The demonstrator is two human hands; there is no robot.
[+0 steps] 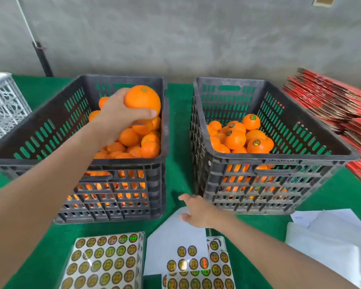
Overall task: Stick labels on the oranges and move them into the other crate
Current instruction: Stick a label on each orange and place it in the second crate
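Note:
My left hand [121,113] grips an unlabelled orange [143,99] above the left black crate [121,163], which holds several bare oranges [133,140]. The right black crate [258,161] holds several oranges with round gold labels [256,142]. My right hand [196,211] hovers low in front of the right crate, fingers loosely spread, over a partly used label sheet [175,243] that bears a few gold stickers. It holds nothing that I can see.
A full sheet of gold labels [104,261] lies at the front left, more label sheets [217,263] at the front centre. White paper [329,238] lies at the right. Red flat cartons [329,99] are stacked at the back right, a white crate [2,105] at the far left.

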